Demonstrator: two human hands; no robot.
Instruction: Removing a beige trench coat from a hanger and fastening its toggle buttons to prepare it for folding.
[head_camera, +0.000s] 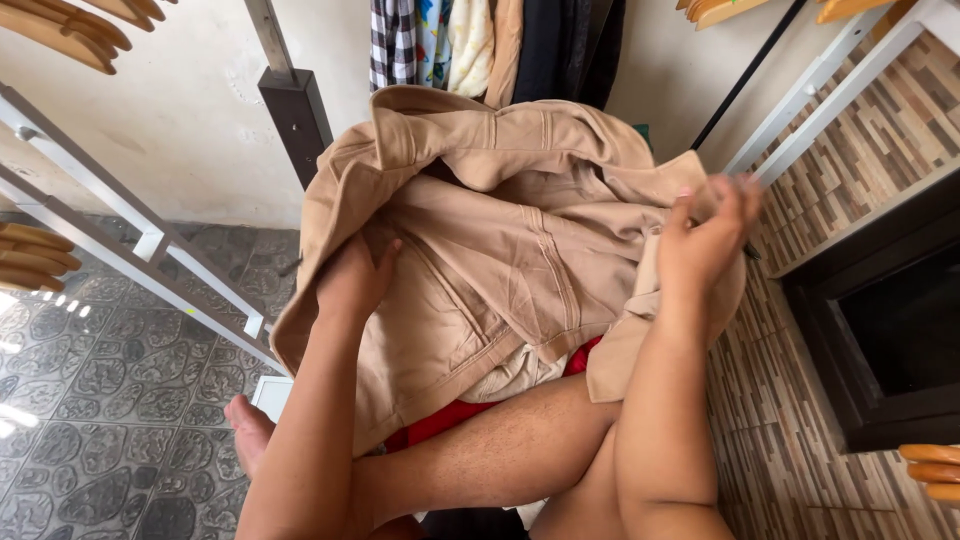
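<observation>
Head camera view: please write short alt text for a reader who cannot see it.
Two bare hands hold a tan jacket over the person's lap: the left hand presses into the fabric, the right hand pinches an edge. Behind hang clothes, beside a white metal rack.

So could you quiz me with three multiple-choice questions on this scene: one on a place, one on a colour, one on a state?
1. Where does the jacket lie?
A. on a hanger
B. over the person's lap
C. flat on the floor

2. What colour is the cloth under the jacket?
A. red
B. blue
C. green

3. What is the right hand doing?
A. resting flat on the floor
B. hanging free
C. pinching the jacket's edge

Answers: 1 B, it is spread over the raised leg. 2 A, red shows below the hem. 3 C, its fingers close on the fabric, while the left hand presses into the jacket.
</observation>
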